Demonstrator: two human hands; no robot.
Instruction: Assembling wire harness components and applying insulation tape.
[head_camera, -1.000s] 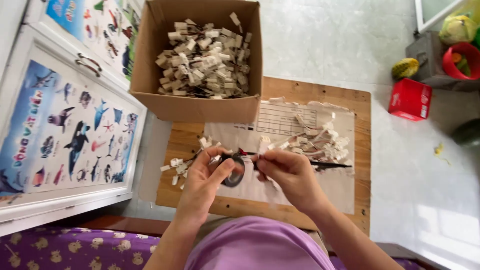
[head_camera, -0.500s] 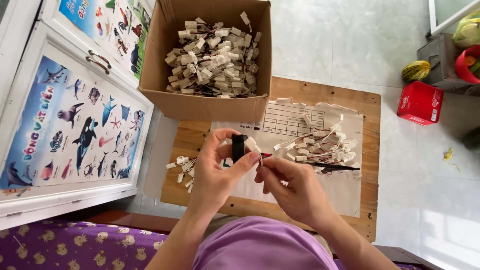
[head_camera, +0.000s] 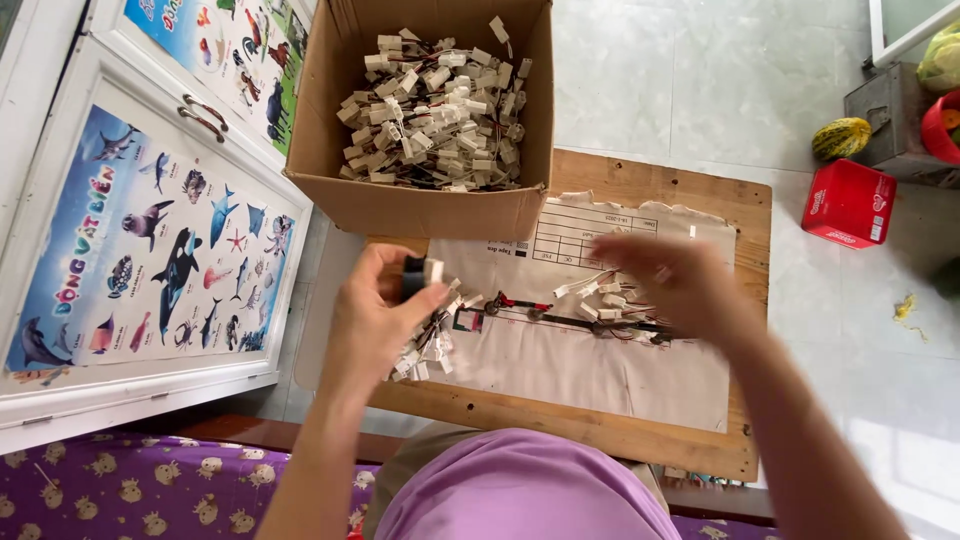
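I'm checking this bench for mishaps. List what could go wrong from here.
1. The left hand grips a dark roll together with a bunch of white plugs; some hang loose below the fingers and might drop.
2. The right hand is blurred over the pile of plugs and wires; a quick grab could snag wires and drag them off the wooden board.

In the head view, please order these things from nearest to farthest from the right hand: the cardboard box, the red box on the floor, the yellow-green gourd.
From the right hand:
1. Cardboard box, up and left, on the wooden board's far edge.
2. Red box, to the right, on the floor.
3. Yellow-green gourd, beyond the red box, upper right.
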